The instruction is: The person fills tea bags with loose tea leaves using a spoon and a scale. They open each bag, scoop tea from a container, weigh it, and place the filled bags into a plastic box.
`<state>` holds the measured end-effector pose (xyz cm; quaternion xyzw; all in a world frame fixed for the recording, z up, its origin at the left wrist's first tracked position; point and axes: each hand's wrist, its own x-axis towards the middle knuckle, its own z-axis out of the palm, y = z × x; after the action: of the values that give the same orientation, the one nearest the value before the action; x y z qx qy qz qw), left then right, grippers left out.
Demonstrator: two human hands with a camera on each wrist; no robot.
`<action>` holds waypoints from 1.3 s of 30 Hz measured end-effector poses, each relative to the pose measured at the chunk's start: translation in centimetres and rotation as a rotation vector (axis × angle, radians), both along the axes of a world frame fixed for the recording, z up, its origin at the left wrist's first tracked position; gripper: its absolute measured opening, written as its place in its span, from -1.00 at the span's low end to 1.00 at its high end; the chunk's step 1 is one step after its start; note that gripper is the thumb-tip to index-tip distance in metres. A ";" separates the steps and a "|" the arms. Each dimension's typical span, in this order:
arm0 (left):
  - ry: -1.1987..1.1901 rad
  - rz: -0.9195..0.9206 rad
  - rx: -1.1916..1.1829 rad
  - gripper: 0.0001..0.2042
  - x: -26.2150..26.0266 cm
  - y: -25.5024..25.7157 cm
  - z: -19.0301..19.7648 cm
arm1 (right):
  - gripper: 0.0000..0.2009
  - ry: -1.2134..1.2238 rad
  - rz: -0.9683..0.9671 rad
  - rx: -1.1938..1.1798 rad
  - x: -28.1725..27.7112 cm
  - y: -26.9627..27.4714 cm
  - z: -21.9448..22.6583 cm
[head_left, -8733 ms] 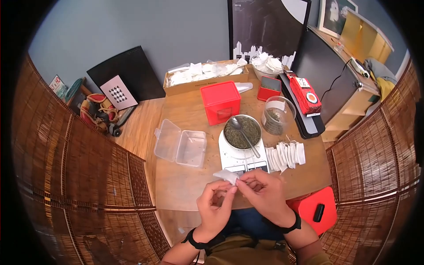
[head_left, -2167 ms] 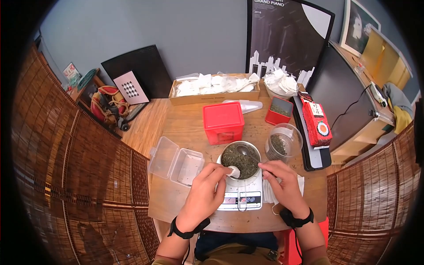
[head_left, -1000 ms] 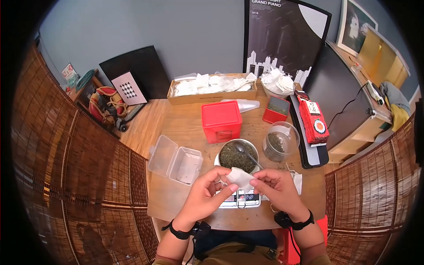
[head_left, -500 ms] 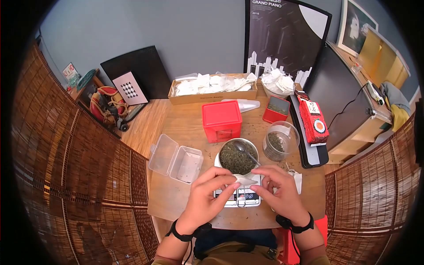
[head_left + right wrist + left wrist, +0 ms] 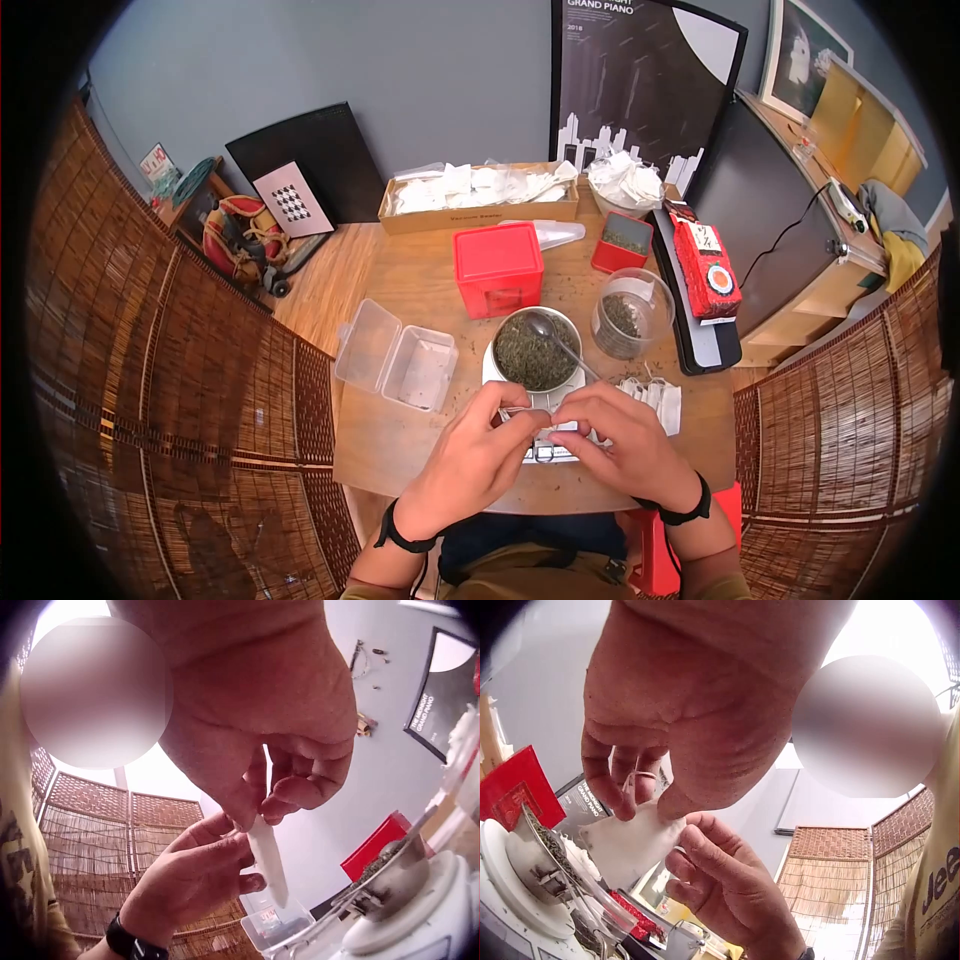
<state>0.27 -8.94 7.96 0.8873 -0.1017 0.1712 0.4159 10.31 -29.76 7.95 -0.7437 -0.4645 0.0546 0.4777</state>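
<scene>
Both hands pinch the top edge of a small white drawstring tea bag (image 5: 630, 844) above the table's front. My left hand (image 5: 465, 460) grips one side with thumb and fingers, a thin string loop (image 5: 645, 774) by its fingers. The right hand (image 5: 620, 440) pinches the bag's other side, fingertips close to the left ones. From the head the bag is mostly hidden by fingers; in the right wrist view the bag (image 5: 268, 859) hangs edge-on. Just beyond, a metal pan (image 5: 536, 350) of dried leaves sits on a white scale (image 5: 490, 370), with a spoon (image 5: 560, 340) lying in it.
Several white bags (image 5: 660, 405) lie in a row right of the scale. A clear jar (image 5: 633, 315) and red tin (image 5: 500, 270) stand behind. An opened plastic box (image 5: 420, 368) is at left. A cardboard box (image 5: 480, 212) of white bags lines the back.
The right hand has let go of the spoon, left in the pan. The left hand has drawn the bag back from the pan, and both hands have turned it and closed in together.
</scene>
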 end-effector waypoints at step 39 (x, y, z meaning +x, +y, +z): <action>-0.089 0.072 -0.316 -0.44 1.8 1.6 -3.9 | -0.75 -0.490 -0.033 -0.080 2.9 1.6 -1.4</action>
<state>2.11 -7.37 4.03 0.8057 -0.0600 0.2387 0.5388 13.24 -28.17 6.52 -0.7607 -0.5516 -0.1166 0.3217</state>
